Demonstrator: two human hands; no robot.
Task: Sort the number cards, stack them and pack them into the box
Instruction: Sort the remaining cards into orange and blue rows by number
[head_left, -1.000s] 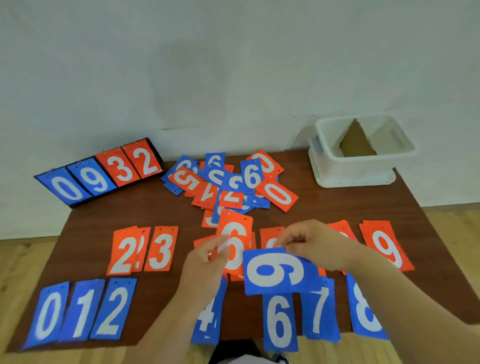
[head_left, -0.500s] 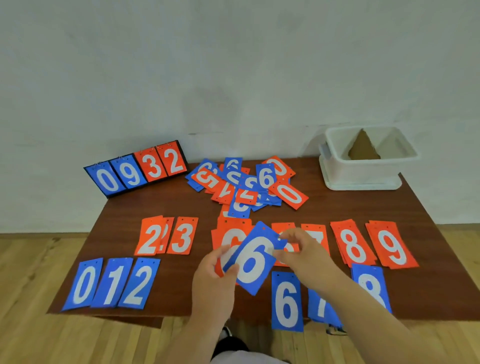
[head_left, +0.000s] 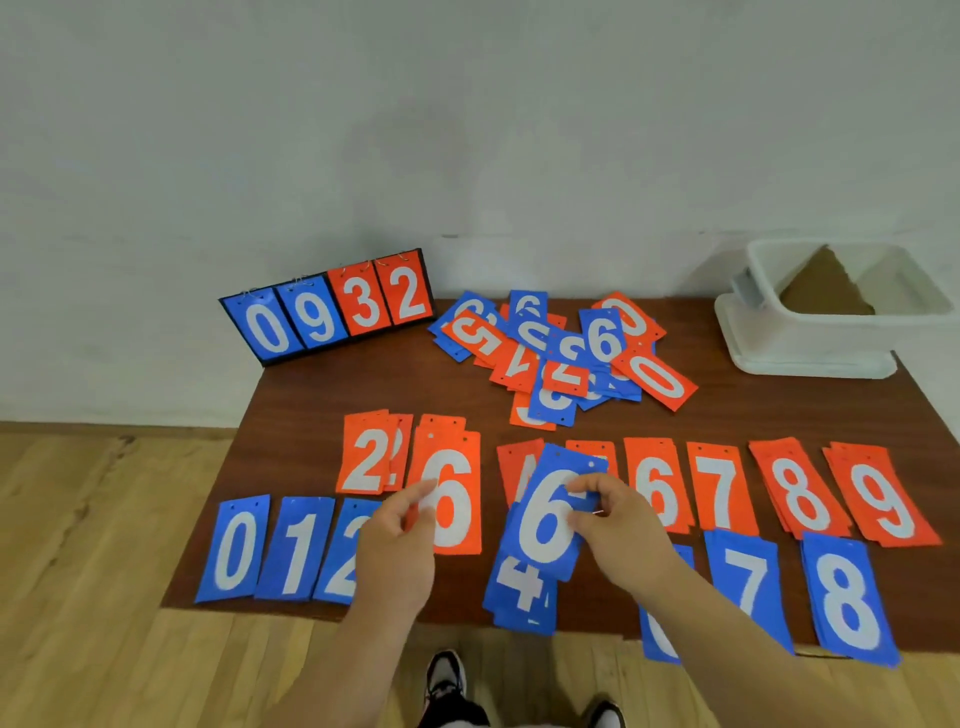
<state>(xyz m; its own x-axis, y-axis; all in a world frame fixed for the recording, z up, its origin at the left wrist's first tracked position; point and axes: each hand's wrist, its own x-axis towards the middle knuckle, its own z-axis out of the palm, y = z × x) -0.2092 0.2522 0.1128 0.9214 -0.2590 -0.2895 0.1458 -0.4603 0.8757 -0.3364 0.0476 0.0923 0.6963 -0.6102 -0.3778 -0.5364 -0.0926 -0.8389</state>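
Observation:
My left hand (head_left: 395, 540) pinches an orange 6 card (head_left: 451, 493) above the table, in front of the orange 2 and 3 piles. My right hand (head_left: 621, 525) pinches a blue 6 card (head_left: 545, 514), held over the blue 4 pile (head_left: 522, 592). Sorted orange piles 2 (head_left: 363, 457), 6 (head_left: 657, 488), 7 (head_left: 719, 488), 8 (head_left: 800, 488) and 9 (head_left: 880, 499) lie in a row. Blue cards 0 (head_left: 234, 551), 1 (head_left: 296, 551), 7 (head_left: 748, 582) and 8 (head_left: 847, 597) lie along the near edge. An unsorted heap (head_left: 561, 353) sits behind. The white box (head_left: 810, 338) stands at the back right.
A flip scoreboard (head_left: 332, 312) reading 0932 stands at the table's back left against the wall. Brown cardboard (head_left: 826, 291) lies inside the box. The wooden table (head_left: 291, 415) ends at a near edge, with wood floor and my shoes below.
The two 6 cards, held together before, have come apart: my left hand carried the orange one leftward, and my right hand turned the blue one upright.

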